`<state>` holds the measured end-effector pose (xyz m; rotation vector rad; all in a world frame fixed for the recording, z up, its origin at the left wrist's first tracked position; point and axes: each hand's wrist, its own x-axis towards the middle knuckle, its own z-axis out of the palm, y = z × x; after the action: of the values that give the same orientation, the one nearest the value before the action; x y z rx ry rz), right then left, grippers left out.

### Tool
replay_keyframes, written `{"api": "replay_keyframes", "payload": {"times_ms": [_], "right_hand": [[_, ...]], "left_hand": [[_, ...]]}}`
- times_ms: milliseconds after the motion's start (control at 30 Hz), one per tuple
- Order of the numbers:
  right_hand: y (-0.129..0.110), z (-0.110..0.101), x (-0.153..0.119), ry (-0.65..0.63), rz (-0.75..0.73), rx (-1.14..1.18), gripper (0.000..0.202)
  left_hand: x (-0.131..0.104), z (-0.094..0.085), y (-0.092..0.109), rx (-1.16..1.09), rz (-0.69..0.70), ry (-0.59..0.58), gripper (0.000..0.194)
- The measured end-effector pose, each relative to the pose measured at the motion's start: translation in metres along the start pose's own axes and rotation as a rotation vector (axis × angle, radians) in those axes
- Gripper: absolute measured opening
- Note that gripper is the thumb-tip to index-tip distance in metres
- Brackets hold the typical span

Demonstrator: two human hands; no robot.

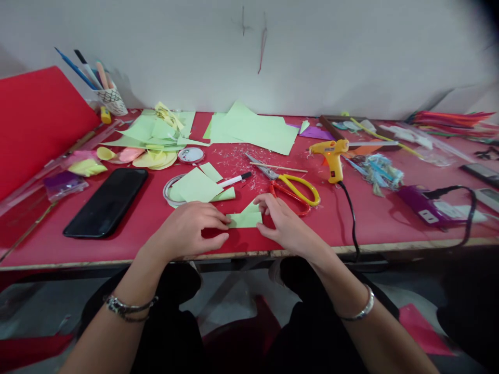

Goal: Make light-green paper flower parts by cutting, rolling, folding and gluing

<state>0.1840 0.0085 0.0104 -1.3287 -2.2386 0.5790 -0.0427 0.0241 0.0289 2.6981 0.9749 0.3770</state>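
Note:
A small folded piece of light green paper lies near the front edge of the red table, between my hands. My left hand has its curled fingertips on the paper's left edge, with the thumb lower and apart from it. At the opposite edge, my right hand holds the paper between thumb and bent fingers. Just behind are loose green squares on a roll of tape, and a white marker with a black cap. Scissors with yellow and red handles lie beyond my right hand.
A black phone lies at left. On the right stand a yellow glue gun with a cord over the table edge and a purple power box. Green sheets, a pen cup and paper scraps are farther back.

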Motion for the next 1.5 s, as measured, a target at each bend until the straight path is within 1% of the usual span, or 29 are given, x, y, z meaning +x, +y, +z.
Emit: {"api": "replay_keyframes", "payload": {"times_ms": [100, 200, 267, 333, 400, 467, 600, 700, 800, 900, 1000, 1100, 1167, 1200, 1233, 1267, 1300, 1333, 1400, 1433, 1500], "right_hand": [[0.004, -0.004, -0.002, -0.035, -0.043, 0.052, 0.039], [0.007, -0.008, -0.002, -0.085, -0.098, 0.129, 0.047], [0.008, -0.009, -0.002, -0.114, -0.111, 0.142, 0.043], [0.007, -0.008, -0.002, -0.119, -0.102, 0.115, 0.033], [0.006, -0.005, -0.001, -0.092, -0.093, 0.096, 0.027], [0.006, 0.000, 0.000, -0.027, -0.084, 0.113, 0.023], [0.006, 0.008, 0.002, 0.109, -0.034, 0.251, 0.019], [0.007, 0.008, 0.003, 0.179, 0.049, 0.409, 0.017], [0.007, 0.006, 0.004, 0.219, 0.154, 0.583, 0.015], [0.003, 0.003, 0.004, 0.204, 0.165, 0.691, 0.014], [-0.003, 0.002, 0.004, 0.185, 0.166, 0.845, 0.012], [-0.005, 0.001, 0.004, 0.206, 0.244, 1.037, 0.011], [-0.004, 0.001, 0.005, 0.189, 0.277, 1.126, 0.011], [-0.004, 0.001, 0.005, 0.172, 0.280, 1.143, 0.011], [-0.003, 0.001, 0.006, 0.168, 0.270, 1.133, 0.010], [-0.004, 0.001, 0.006, 0.198, 0.244, 1.088, 0.010], [-0.004, 0.000, 0.006, 0.256, 0.199, 1.003, 0.011], [-0.005, -0.001, 0.005, 0.330, 0.138, 0.876, 0.012], [-0.008, -0.004, 0.004, 0.468, -0.012, 0.536, 0.014], [-0.009, -0.005, 0.003, 0.496, -0.089, 0.359, 0.014], [-0.011, -0.007, 0.002, 0.457, -0.214, 0.080, 0.012]], "left_hand": [[0.002, 0.001, 0.001, 0.001, 0.007, 0.001, 0.025], [0.008, 0.007, 0.005, 0.062, -0.032, 0.022, 0.025], [0.014, 0.013, 0.008, 0.130, -0.063, 0.029, 0.026], [0.020, 0.019, 0.010, 0.163, -0.069, 0.025, 0.029], [0.025, 0.023, 0.011, 0.160, -0.074, 0.024, 0.034], [0.029, 0.025, 0.010, 0.145, -0.080, 0.017, 0.034], [0.034, 0.024, 0.011, 0.167, -0.057, 0.005, 0.029], [0.036, 0.023, 0.014, 0.249, 0.038, 0.064, 0.025], [0.036, 0.022, 0.019, 0.361, 0.137, 0.159, 0.014], [0.035, 0.021, 0.023, 0.439, 0.157, 0.263, 0.018], [0.035, 0.020, 0.025, 0.454, 0.181, 0.353, 0.015], [0.035, 0.018, 0.025, 0.469, 0.243, 0.412, 0.014], [0.035, 0.018, 0.025, 0.508, 0.262, 0.458, 0.008], [0.035, 0.018, 0.026, 0.526, 0.260, 0.485, 0.008], [0.035, 0.018, 0.026, 0.539, 0.249, 0.513, 0.009], [0.035, 0.018, 0.027, 0.543, 0.235, 0.538, 0.010], [0.035, 0.017, 0.027, 0.539, 0.220, 0.560, 0.011], [0.035, 0.017, 0.028, 0.527, 0.206, 0.579, 0.011], [0.035, 0.017, 0.029, 0.487, 0.180, 0.607, 0.010], [0.035, 0.017, 0.029, 0.463, 0.170, 0.616, 0.009], [0.035, 0.018, 0.030, 0.420, 0.154, 0.620, 0.007]]}}
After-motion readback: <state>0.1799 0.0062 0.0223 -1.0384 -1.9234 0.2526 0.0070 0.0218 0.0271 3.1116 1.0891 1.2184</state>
